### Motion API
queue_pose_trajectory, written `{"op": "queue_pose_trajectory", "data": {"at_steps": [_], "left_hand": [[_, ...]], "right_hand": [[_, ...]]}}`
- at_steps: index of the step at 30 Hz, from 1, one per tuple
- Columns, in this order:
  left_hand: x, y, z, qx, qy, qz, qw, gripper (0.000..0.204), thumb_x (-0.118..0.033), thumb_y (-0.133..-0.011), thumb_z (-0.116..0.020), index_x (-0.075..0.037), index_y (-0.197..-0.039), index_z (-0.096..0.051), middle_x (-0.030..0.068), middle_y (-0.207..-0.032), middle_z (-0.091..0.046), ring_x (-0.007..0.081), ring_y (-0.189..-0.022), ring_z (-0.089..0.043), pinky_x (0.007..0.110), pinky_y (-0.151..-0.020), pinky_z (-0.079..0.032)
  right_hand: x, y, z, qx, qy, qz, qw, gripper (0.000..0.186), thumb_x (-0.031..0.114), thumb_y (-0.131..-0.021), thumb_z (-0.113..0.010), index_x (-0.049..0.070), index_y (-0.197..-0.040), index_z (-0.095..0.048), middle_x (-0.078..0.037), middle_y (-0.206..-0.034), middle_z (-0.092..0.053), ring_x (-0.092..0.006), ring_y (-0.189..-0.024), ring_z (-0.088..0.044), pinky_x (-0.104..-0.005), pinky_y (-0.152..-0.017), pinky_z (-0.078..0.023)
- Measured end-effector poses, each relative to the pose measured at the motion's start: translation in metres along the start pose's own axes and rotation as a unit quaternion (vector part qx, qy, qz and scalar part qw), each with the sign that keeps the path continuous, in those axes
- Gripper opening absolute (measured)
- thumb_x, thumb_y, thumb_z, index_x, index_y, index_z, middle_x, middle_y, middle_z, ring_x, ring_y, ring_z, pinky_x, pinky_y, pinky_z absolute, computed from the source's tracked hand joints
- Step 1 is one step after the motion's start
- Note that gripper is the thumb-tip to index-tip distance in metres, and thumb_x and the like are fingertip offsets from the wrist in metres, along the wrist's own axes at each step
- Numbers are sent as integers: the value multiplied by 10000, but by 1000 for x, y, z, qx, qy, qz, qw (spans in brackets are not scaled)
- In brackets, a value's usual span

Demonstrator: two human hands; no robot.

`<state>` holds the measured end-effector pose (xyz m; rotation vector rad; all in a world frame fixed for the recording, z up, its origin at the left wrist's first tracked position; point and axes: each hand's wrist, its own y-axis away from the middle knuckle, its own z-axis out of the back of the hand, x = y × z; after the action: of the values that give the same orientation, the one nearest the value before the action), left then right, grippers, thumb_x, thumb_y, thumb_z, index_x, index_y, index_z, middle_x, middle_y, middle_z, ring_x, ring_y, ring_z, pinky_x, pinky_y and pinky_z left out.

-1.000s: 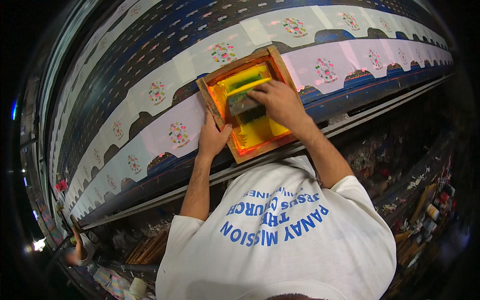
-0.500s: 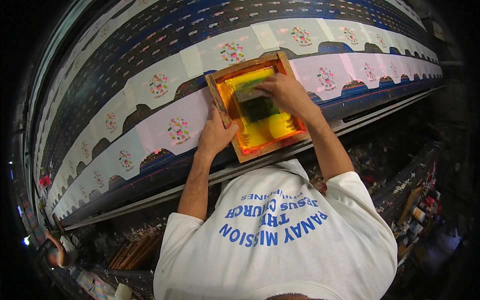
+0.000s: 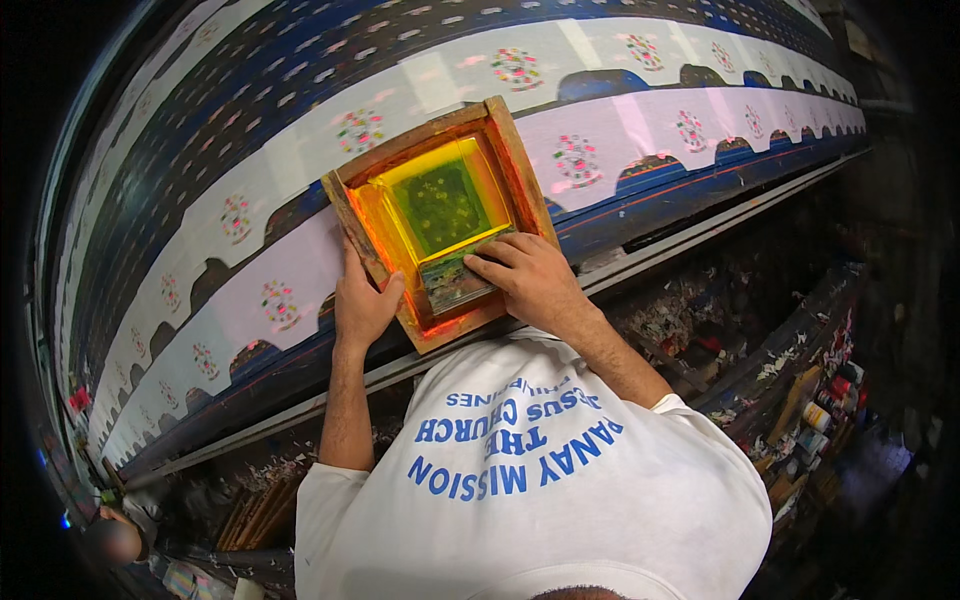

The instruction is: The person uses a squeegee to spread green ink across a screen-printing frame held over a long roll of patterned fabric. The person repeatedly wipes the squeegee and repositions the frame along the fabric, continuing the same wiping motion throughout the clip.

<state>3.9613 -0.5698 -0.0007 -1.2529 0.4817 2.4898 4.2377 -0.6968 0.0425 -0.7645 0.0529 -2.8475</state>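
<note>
A wooden-framed printing screen (image 3: 522,170) lies over the pale fabric pieces (image 3: 645,120) on the long table. Yellow ink (image 3: 400,215) coats its mesh around a dark green square (image 3: 440,205). My left hand (image 3: 364,308) is closed on the frame's left side, thumb over the inner edge and fingers outside. In my right hand (image 3: 537,285) is a squeegee (image 3: 452,282), its blade lying across the near end of the mesh. Part of the squeegee is hidden under my right fingers. Orange-red ink stains the frame's inner walls.
Printed fabric pieces with small colourful round designs (image 3: 577,160) run in rows along the dark blue table (image 3: 600,232). A metal rail (image 3: 690,225) edges its near side. Bottles (image 3: 815,416) stand at the lower right. Another person (image 3: 122,538) is at the far lower left.
My right hand has drawn the squeegee from the middle of the screen toward the near end. The view has shifted, so the frame appears further left. My left hand still holds the frame.
</note>
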Motion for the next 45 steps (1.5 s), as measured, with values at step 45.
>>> {"op": "queue_pose_trajectory", "data": {"at_steps": [45], "left_hand": [[-130,-60,-177,45,-40,68,996,1027,-287,-996,-722,-48,-1798,-127,305,-1113,-811,476,-1002,-807,498,-921,-644]], "right_hand": [[-223,-71,122,31,17,20,999,443,-25,-900,-712,80,-1319,-812,-141,-1221,-800,-370,-1214,-711,-484,-1070,-569]]}}
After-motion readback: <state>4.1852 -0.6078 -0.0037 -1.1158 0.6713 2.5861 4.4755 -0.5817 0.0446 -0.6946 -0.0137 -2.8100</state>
